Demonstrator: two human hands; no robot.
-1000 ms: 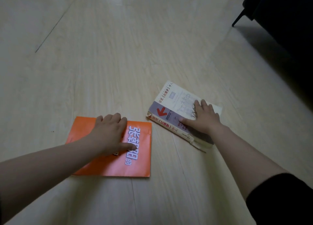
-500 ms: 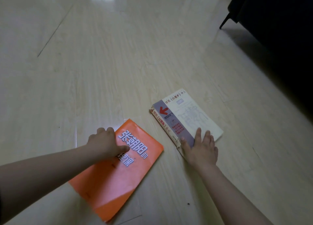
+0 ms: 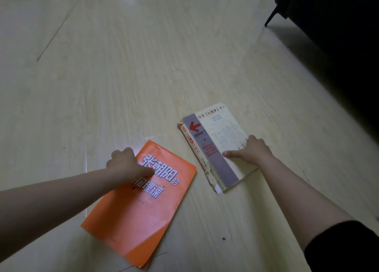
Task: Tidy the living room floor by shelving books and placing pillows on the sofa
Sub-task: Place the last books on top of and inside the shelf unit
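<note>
Books, count: two, both lying on the floor (image 3: 143, 66), covers up.
Book 1: orange book (image 3: 141, 206), near left; large pale Chinese characters on the cover; long axis runs from near left to far right; the near corner shows a lighter crease.
Book 2: cream book (image 3: 213, 132), right of centre and a little farther off; grey band along the spine side with a red arrow and red print; spine worn and torn at the near end.
Spacing of books: just beside each other, a strip of bare floor between them, not touching.
Hands, count: two, one on each book.
Left hand (image 3: 127, 165): grasping the orange book at its far left edge; thumb lies on the cover by the first character, fingers curl over the edge and their tips are hidden.
Right hand (image 3: 252, 150): grasping the cream book at its right edge; thumb stretches left across the cover toward the grey band, fingers bend down at the edge.
Lift: cannot tell whether either book is clear of the floor.
Arms: both forearms bare; one black sleeve (image 3: 348, 249) shows on the right arm at the near right corner.
Floor: pale wood-look boards, glossy, with a bright reflection at the far edge.
Furniture, count: one dark furniture (image 3: 338, 35) piece at the far right, with one slanted leg (image 3: 270, 18) visible.
Debris, count: one small dark speck (image 3: 224, 238) on the floor, near, between the forearms.
</note>
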